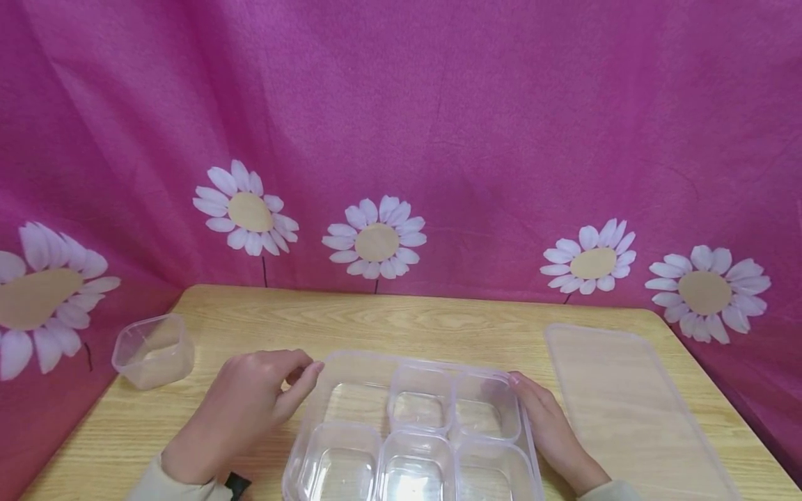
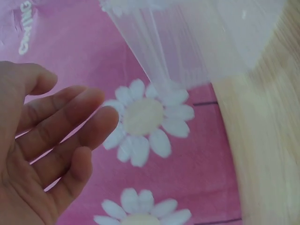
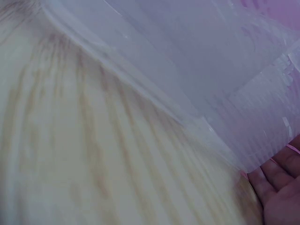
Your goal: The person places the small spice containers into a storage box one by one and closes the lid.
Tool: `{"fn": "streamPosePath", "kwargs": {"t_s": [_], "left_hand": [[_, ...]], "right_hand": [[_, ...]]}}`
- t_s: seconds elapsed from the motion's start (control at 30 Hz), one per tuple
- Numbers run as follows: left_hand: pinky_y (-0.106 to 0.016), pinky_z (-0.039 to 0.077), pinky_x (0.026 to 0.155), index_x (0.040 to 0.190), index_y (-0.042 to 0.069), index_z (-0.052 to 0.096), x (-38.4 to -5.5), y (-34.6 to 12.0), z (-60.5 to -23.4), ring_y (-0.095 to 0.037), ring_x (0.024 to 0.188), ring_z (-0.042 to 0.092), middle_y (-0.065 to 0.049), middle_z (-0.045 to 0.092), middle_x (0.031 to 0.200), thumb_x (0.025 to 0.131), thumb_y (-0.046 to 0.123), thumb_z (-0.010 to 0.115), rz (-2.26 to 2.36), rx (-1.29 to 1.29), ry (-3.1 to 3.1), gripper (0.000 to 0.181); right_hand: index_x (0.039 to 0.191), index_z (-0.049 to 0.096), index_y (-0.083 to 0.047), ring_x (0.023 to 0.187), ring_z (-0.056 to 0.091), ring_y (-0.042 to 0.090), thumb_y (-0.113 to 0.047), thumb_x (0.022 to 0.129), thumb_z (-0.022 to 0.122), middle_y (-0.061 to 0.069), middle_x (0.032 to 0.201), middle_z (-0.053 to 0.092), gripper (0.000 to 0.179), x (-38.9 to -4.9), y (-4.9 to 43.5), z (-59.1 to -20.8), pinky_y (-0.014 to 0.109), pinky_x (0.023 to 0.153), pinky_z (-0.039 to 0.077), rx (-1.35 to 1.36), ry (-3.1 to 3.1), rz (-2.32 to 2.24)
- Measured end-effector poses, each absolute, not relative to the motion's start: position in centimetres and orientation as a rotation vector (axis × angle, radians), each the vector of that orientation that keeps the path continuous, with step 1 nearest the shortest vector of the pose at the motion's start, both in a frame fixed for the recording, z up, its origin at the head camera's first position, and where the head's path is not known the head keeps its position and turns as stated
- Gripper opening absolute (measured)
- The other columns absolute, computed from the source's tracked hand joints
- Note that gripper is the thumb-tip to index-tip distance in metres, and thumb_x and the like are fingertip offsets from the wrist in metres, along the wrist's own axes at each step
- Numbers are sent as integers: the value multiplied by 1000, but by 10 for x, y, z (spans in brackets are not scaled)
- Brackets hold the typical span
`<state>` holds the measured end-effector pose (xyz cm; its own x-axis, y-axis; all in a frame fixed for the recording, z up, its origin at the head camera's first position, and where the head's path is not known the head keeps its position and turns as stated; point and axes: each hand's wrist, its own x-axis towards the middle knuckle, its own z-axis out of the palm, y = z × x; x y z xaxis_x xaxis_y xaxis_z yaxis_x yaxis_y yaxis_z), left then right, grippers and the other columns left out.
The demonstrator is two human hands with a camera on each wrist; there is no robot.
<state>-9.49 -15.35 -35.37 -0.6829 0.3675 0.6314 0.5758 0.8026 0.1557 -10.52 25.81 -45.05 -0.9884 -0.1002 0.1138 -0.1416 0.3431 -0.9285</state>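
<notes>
A large clear plastic box [image 1: 357,403] sits at the table's front, with several small clear plastic cups [image 1: 421,410] inside it. Its back left part shows bare floor without a cup. My right hand [image 1: 551,428] lies along the outside of the box's right wall, fingertips touching near the back corner; the right wrist view shows its fingers against that wall. Just left of the box, my left hand [image 1: 253,396] hovers with fingers loosely bent. Nothing is between them in the left wrist view, where the box [image 2: 197,42] appears above the fingers [image 2: 89,131].
One more small clear cup [image 1: 156,362] stands at the table's left edge. On the right lies a flat translucent lid [image 1: 639,403]. A pink cloth [image 1: 476,139] with daisies hangs behind the wooden table [image 1: 276,313].
</notes>
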Motion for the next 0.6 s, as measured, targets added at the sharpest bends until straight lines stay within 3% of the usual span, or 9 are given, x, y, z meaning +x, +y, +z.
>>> {"fn": "streamPosePath", "kwargs": {"t_s": [0.3,0.5,0.6], "left_hand": [[-42,56,64,85,14,76,-113,-179,-359,-18,71,68,1,75,77,90,19,74,-466,-456,-2436,8],[-49,55,65,87,8,75,-125,-199,-364,-27,76,70,-6,76,80,91,15,70,-491,-342,-2408,10],[-51,54,65,91,5,74,-130,-211,-367,-32,80,70,-10,77,84,92,15,67,-520,-278,-2402,12]], "right_hand": [[142,56,3,122,51,-18,-34,114,30,21,147,59,53,-107,258,-451,7,107,36,195,-2556,1761],[142,56,4,122,54,-16,-34,114,30,22,145,60,53,-107,259,-453,7,106,37,230,-2543,1783],[140,57,4,121,55,-15,-33,114,30,16,139,65,52,-107,259,-453,5,105,37,231,-2522,1795]]}}
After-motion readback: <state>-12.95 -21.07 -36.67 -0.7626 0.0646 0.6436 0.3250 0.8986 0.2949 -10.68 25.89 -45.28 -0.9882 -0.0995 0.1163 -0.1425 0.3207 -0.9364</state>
